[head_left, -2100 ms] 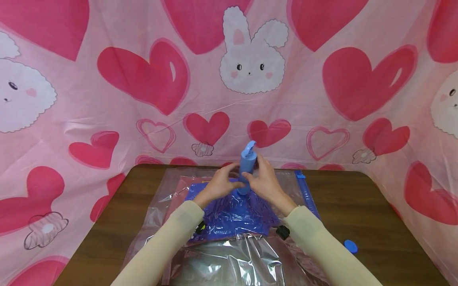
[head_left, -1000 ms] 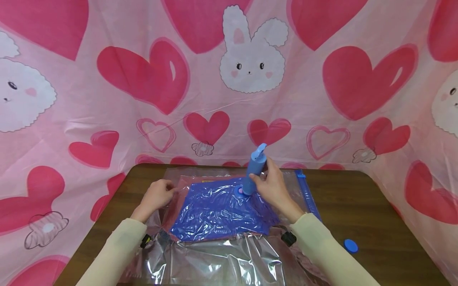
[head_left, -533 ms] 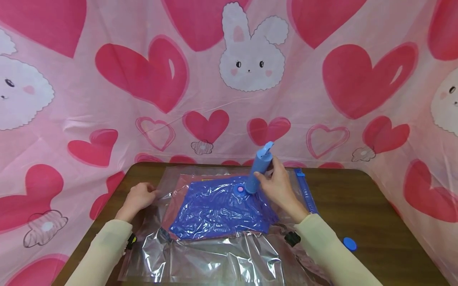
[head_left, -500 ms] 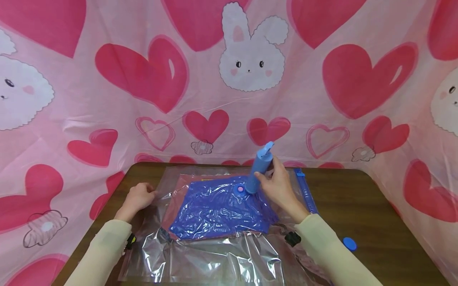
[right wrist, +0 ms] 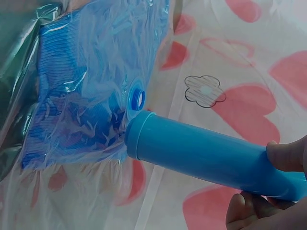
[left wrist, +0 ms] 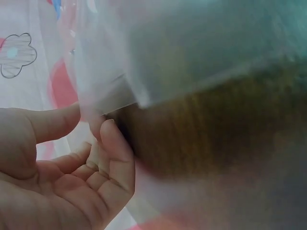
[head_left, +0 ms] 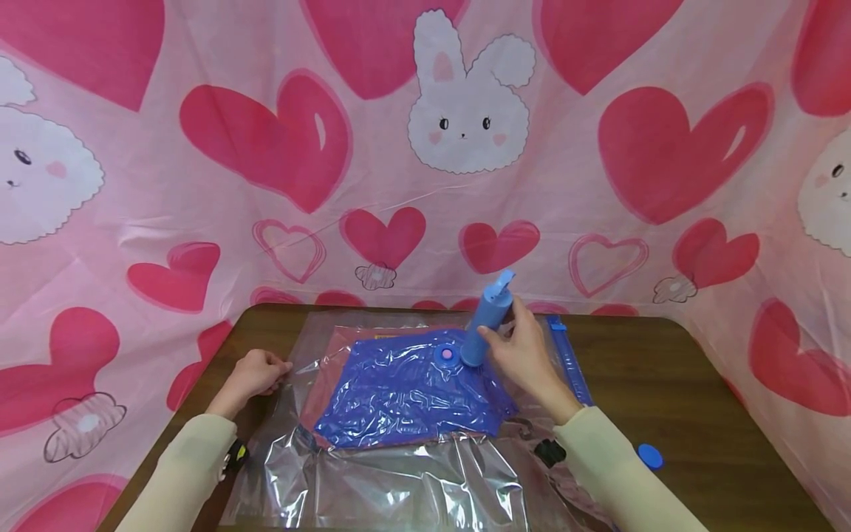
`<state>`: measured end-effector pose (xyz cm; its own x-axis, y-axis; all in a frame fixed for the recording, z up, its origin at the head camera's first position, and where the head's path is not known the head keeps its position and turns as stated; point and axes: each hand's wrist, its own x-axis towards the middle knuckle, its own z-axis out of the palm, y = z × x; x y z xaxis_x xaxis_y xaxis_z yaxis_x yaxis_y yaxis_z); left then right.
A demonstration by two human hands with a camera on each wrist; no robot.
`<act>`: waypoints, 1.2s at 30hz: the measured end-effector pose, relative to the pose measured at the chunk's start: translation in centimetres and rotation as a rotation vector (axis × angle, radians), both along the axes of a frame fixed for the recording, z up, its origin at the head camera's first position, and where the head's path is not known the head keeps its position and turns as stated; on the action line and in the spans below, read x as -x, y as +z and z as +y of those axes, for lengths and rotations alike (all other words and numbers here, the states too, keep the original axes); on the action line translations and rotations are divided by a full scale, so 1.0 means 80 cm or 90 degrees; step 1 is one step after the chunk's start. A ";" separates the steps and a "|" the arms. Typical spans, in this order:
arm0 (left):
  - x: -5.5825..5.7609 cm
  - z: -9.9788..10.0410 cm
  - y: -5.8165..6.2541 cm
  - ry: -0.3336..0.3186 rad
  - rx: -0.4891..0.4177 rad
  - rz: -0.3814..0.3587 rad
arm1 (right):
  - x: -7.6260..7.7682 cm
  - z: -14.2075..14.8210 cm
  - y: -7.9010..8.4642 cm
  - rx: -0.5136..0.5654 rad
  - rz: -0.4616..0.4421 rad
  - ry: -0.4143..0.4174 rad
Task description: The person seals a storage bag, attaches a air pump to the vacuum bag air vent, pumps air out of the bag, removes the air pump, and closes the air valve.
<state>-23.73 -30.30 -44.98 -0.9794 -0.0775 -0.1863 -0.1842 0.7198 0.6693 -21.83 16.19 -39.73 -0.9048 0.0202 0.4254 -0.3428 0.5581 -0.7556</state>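
My right hand (head_left: 527, 353) grips a blue hand pump (head_left: 487, 321), tilted, with its lower end just right of the round valve (head_left: 447, 355). In the right wrist view, the pump's wide end (right wrist: 139, 135) overlaps the bag beside the raised valve. The valve sits on a clear vacuum storage bag (head_left: 399, 491) lying flat, with folded blue fabric (head_left: 399, 399) pressed inside it. At the bag's left edge, my left hand (head_left: 255, 372) pinches the clear plastic (left wrist: 115, 96) between thumb and forefinger.
A round blue cap (head_left: 650, 456) lies on the brown wooden table (head_left: 654, 377) at the right. The bag's blue zip strip (head_left: 572, 362) runs along its right side. A pink heart-patterned cloth (head_left: 382, 170) hangs behind and at both sides.
My left hand has left the pump and moved left to the bag's edge. My right hand has shifted the pump right, off the valve, which now shows.
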 end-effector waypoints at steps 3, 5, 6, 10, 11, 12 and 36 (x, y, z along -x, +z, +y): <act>-0.001 0.000 -0.002 0.003 -0.009 0.003 | -0.001 0.003 -0.001 0.000 -0.005 -0.004; -0.002 -0.001 -0.003 0.003 -0.010 0.004 | -0.003 0.005 -0.002 -0.003 -0.010 -0.003; -0.002 -0.001 -0.004 0.002 -0.010 0.004 | -0.003 0.006 -0.002 -0.006 -0.013 -0.003; -0.003 -0.002 -0.005 -0.003 -0.007 0.004 | -0.007 0.010 -0.002 -0.011 -0.022 -0.009; -0.003 -0.002 -0.005 -0.005 -0.006 0.005 | -0.008 0.011 -0.002 -0.012 -0.023 -0.011; -0.003 -0.002 -0.006 -0.007 -0.006 0.006 | -0.008 0.011 -0.002 -0.012 -0.024 -0.012; -0.007 -0.007 -0.015 -0.016 0.003 0.014 | -0.022 0.036 -0.010 -0.014 -0.020 -0.034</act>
